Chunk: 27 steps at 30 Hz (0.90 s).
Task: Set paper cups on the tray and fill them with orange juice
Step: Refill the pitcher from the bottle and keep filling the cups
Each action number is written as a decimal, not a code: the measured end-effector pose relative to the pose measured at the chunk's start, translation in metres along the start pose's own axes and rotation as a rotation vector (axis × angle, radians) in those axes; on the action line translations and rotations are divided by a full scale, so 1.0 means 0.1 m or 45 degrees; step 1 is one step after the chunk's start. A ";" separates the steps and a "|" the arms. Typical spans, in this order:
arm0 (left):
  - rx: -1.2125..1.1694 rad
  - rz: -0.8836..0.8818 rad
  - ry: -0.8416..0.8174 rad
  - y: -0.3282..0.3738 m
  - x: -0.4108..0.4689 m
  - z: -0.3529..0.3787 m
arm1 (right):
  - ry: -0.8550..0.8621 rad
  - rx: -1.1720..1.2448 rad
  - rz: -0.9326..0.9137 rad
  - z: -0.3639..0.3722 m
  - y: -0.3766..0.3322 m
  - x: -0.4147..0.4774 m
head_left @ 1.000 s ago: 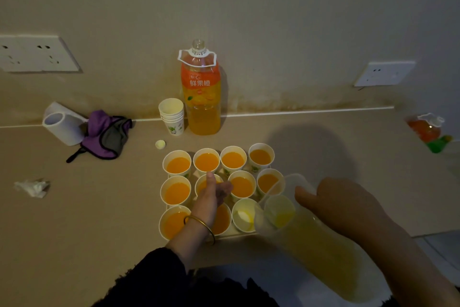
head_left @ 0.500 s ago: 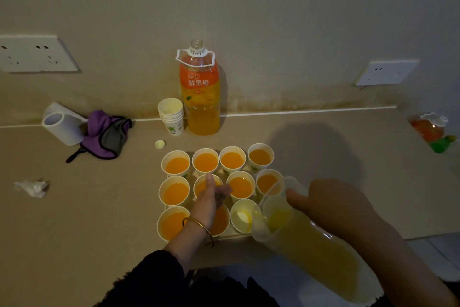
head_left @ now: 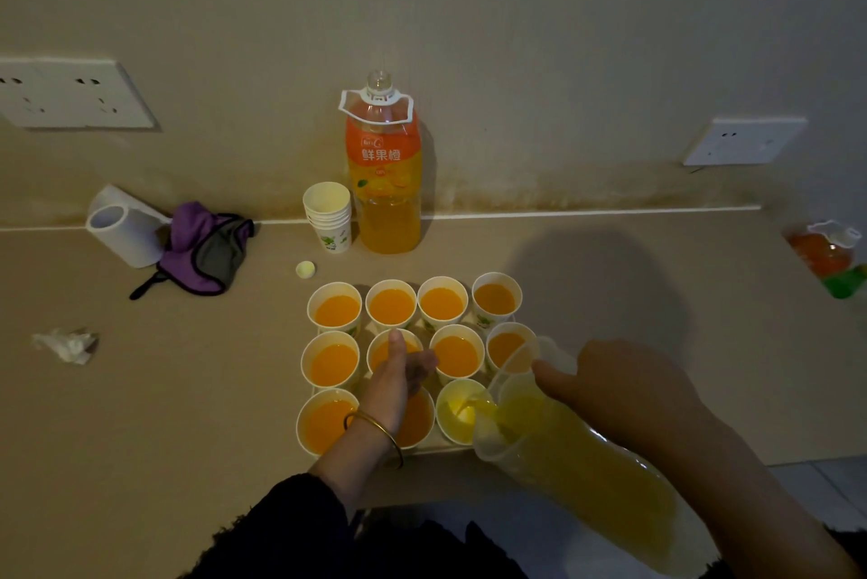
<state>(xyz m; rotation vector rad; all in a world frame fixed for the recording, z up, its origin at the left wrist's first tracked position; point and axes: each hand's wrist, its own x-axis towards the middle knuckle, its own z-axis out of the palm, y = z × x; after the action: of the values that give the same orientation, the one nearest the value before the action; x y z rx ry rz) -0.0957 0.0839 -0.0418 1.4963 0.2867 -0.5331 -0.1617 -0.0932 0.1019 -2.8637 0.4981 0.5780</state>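
Right hand (head_left: 624, 391) grips a tipped jug (head_left: 577, 461); juice runs into a near-row cup (head_left: 462, 414) on the tray (head_left: 438, 449). Left hand (head_left: 399, 372) sits over the middle cups, fingers curled; what it holds, I cannot tell. Tray sits on the bench (head_left: 187, 391).

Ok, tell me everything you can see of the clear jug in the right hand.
The jug is clear, plastic-looking and wide-mouthed, with yellow-orange juice lying along most of its length. It is tipped, mouth down-left over a front-row cup that holds only a little pale juice. The right hand grips it from above near the mouth. Its base is lost in the dark.
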 end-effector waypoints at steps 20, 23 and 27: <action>0.032 -0.004 0.008 0.03 0.00 0.02 | -0.057 -0.054 -0.048 -0.03 -0.01 0.04; 0.029 -0.010 0.007 0.02 0.00 0.01 | -0.064 -0.066 -0.052 -0.03 0.00 0.05; 0.015 -0.009 0.013 0.01 0.00 0.00 | -0.075 -0.096 -0.074 -0.03 -0.01 0.05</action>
<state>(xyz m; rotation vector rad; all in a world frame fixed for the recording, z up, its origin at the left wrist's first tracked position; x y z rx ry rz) -0.0948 0.0834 -0.0407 1.5103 0.2974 -0.5337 -0.1558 -0.0950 0.1029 -2.9112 0.3905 0.6829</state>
